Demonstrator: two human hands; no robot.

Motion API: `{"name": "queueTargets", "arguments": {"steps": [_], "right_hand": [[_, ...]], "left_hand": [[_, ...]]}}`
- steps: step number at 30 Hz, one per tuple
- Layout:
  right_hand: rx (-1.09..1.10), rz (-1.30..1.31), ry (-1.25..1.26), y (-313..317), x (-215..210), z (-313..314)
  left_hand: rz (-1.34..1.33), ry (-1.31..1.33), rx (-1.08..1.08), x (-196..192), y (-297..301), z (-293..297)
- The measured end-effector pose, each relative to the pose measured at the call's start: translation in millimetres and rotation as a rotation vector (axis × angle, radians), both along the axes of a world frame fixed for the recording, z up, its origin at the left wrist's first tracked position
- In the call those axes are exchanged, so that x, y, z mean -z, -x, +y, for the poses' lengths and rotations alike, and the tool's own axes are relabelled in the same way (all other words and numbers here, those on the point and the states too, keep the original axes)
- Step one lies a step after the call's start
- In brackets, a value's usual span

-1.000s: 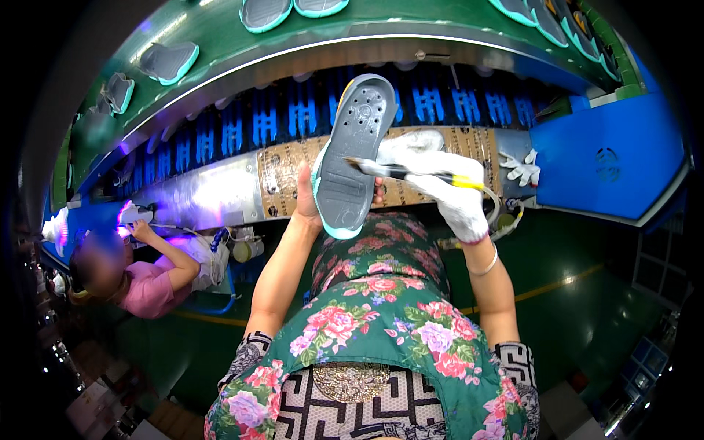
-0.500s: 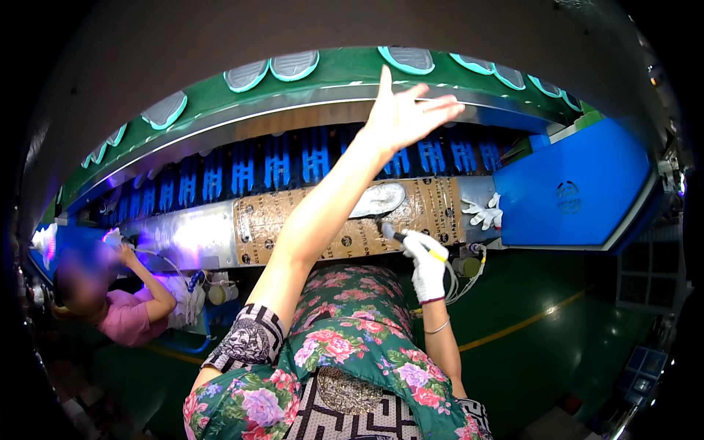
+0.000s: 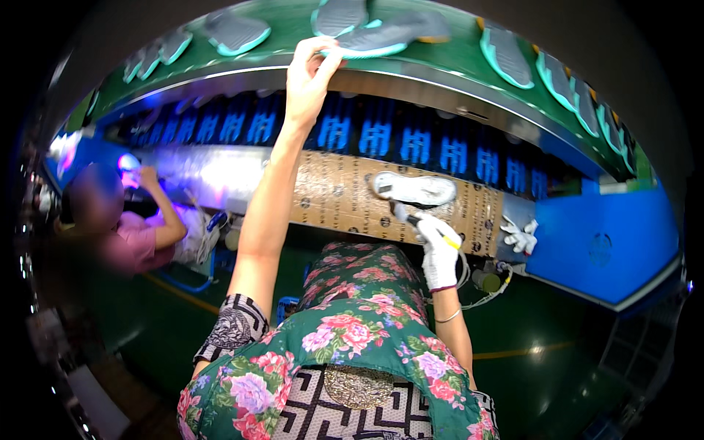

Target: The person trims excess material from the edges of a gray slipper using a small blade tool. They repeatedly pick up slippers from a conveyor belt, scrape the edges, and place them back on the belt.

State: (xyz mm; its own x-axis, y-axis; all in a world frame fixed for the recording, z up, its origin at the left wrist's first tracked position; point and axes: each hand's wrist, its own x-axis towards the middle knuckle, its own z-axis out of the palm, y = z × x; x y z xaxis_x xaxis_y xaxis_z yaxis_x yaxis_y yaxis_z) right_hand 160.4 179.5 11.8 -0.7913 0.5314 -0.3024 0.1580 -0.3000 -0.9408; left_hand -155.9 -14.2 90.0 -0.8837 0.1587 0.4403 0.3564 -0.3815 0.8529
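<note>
My bare left hand [image 3: 312, 73] reaches up to the green conveyor belt. Its fingers pinch the end of a grey shoe sole [image 3: 392, 35] with a turquoise rim, blurred and overlapping another sole [image 3: 339, 15]. In a white glove, my right hand [image 3: 440, 246] is closed round a dark-handled brush [image 3: 403, 214] with a pale tip. A thin hose runs near that wrist. The brush tip is close to the near edge of a white shoe piece [image 3: 416, 189], which lies on the taped brown cardboard; I cannot tell whether they touch.
More grey soles [image 3: 506, 55] lie along the green belt [image 3: 447, 66]. Blue slotted brackets [image 3: 375, 137] line the gap below it. A loose white glove [image 3: 521, 236] rests beside the blue panel [image 3: 601, 242]. At left, a co-worker in a pink top [image 3: 139, 246] works at the bench.
My left hand has gone from open and spread to pinching a sole, which now lies askew over another. The brush remains beside the white shoe piece. The whole view has shifted.
</note>
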Motion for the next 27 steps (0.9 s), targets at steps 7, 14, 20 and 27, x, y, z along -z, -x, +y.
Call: {"name": "queueTargets", "arguments": {"steps": [7,14,20,27], "right_hand": [[0.032,0.170,0.264,30,-12,31],[-0.340,0.261,0.037,58,-62,-26],[-0.567,0.297,-0.424,75,-71,-58],[-0.586,0.365,-0.461,81,-90,-70]], "left_hand": [[-0.245,-0.240,-0.413,9,-102,-102],[-0.852,-0.399,0.293,101,-192,-79],[-1.043,-0.691,0.601,113,-260,-63],[-1.033,-0.509,0.478,87,-271,-44]]}}
